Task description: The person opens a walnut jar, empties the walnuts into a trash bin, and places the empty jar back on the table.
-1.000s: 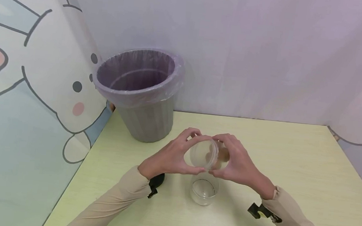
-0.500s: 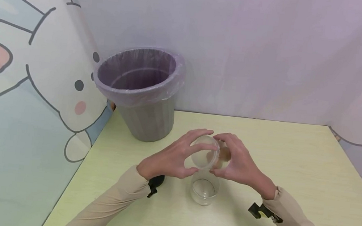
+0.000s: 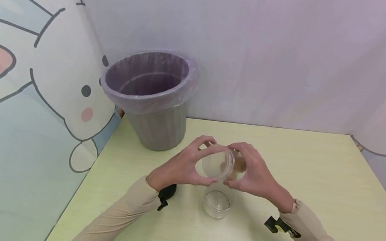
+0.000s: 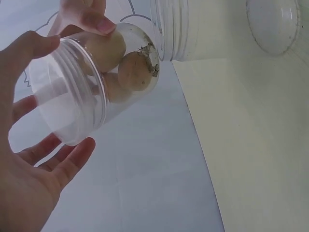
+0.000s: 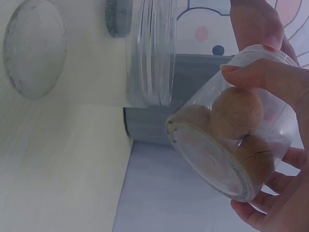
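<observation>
My right hand (image 3: 257, 173) grips a clear plastic jar (image 5: 217, 104) by its side, above the table and tipped over sideways. Inside lie brown balls (image 5: 236, 113), some with cracks; dark specks mark the jar's bottom end in the left wrist view. My left hand (image 3: 189, 162) curls thumb and fingers round the jar's translucent lid (image 4: 53, 101), which sits on its mouth and faces left. Just below both hands, a second clear jar (image 3: 217, 205) stands upright on the table, with no lid visible and nothing seen inside.
A grey bin (image 3: 159, 129) with a plastic liner stands at the table's back left. A dark round thing (image 3: 168, 192) shows partly under the left wrist. The pale table (image 3: 297, 165) meets a curtain-like backdrop behind and a rabbit-printed sheet (image 3: 49, 122) at left.
Half a second ago my left fingers were spread wider and farther round the lid; now they have drawn back and closed on its edge. My right hand and the jar stay nearly still.
</observation>
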